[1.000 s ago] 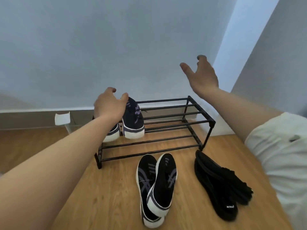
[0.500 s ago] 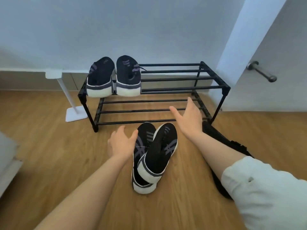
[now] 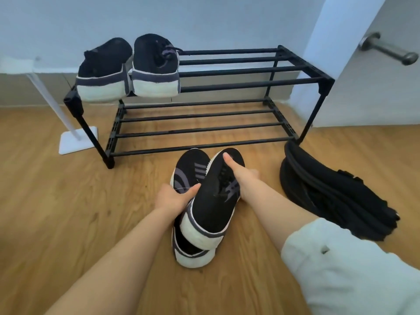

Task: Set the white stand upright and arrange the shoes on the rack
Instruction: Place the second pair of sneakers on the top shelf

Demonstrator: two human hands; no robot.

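Black knit and white foam are being gripped now: the upper black-and-white knit sneaker (image 3: 212, 201), lying tilted across its partner, is clasped from both sides. The left hand (image 3: 172, 198) is closed around its inner edge, thumb pressed on the knit; the right hand (image 3: 243, 176) is wrapped along the outer side, thumb laid up by the toe. The lower matching sneaker (image 3: 191, 171) is pinned underneath on the wood-effect floor (image 3: 56, 212), and whether the left fingers also reach it cannot be told.

The long axis of the held sneaker is pointed away from the body, toe towards the black metal two-tier shoe rack (image 3: 204, 110), which is set straight ahead and close. Both hands are about equally near; the open stretch of the top tier is offered to the right of the pair of black-and-white sneakers (image 3: 129, 71) already parked there, heels outward. A straight lift forward and up is judged to be called for.

Beside the rack's left end, the white stand (image 3: 72, 135) is seen upright on its flat base. A pair of black slip-on shoes (image 3: 329, 194) is left on the floor at the right.

Half a second back, both hands were spread open above this pair; now contact has been made.
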